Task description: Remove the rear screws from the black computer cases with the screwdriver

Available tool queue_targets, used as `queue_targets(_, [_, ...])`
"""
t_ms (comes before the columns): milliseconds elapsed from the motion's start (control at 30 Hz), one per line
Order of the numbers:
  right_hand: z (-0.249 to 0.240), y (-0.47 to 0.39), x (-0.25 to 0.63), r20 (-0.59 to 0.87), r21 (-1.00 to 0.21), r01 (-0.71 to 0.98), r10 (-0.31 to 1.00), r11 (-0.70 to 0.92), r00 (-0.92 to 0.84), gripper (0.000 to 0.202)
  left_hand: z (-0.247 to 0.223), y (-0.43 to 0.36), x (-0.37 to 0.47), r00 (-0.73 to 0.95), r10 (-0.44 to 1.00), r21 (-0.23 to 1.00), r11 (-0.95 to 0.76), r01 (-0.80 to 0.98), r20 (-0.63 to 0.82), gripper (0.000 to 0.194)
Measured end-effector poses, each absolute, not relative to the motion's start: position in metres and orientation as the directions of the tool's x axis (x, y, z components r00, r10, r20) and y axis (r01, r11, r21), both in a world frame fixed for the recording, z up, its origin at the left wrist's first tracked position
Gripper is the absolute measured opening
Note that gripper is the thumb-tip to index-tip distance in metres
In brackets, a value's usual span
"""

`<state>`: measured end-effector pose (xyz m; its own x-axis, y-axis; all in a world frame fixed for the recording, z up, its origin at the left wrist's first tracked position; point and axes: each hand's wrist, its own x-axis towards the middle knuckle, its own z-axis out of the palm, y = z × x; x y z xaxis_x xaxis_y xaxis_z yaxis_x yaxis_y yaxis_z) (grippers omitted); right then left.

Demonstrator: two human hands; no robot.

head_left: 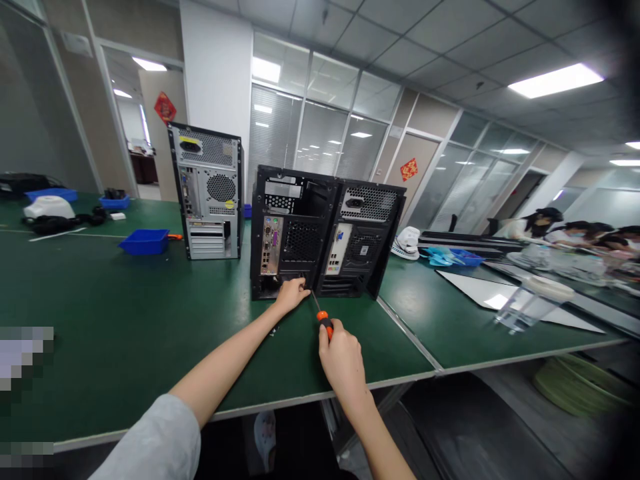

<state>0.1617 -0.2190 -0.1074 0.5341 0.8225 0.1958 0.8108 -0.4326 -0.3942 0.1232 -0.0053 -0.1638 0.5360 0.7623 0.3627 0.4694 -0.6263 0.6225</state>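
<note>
Left hand (293, 297), grip unclear, hides lower edge of black computer case (297, 240); right hand (344, 357) grips orange-black screwdriver (323, 316), tip indistinct

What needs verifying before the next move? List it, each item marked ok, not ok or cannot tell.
1. Screwdriver in grip: ok; the right hand holds its handle.
2. Left hand in position: ok; it is at the lower part of the left black case.
3. Screwdriver tip seated: cannot tell; it points at the case's lower edge, but contact is too small to make out.
4. Left fingers well clear of the tip: not ok, I'd judge; they are close beside it.
5. Left black case upright on the green table: ok.
</note>
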Motion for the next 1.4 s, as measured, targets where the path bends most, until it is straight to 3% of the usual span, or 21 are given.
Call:
queue_targets(400, [-0.112,-0.218,0.18,0.224,-0.643,0.705,0.807,-0.299,0.547,0.034,-0.163,-0.007,0.123,0.53,0.769,0.625,-0.618,0.477,0.357,0.008])
queue_targets(733, [-0.125,-0.213,0.189,0.185,-0.853,0.491,0.779,-0.176,0.599,0.028,-0.161,-0.008,0.123,0.527,0.772,0.631,-0.613,0.474,0.355,0.008])
queue_targets(1033, [-0.134,-0.208,0.177,-0.055,-0.994,0.052,0.844,-0.097,0.534,0.034,-0.161,-0.009,0.122,0.528,0.771,0.636,-0.614,0.467,0.356,0.01])
queue_targets(1400, [-0.128,-0.212,0.177,-0.142,-0.905,-0.423,0.909,0.04,0.391,0.04,-0.161,-0.008,0.122,0.527,0.773,0.643,-0.61,0.463,0.354,0.012])
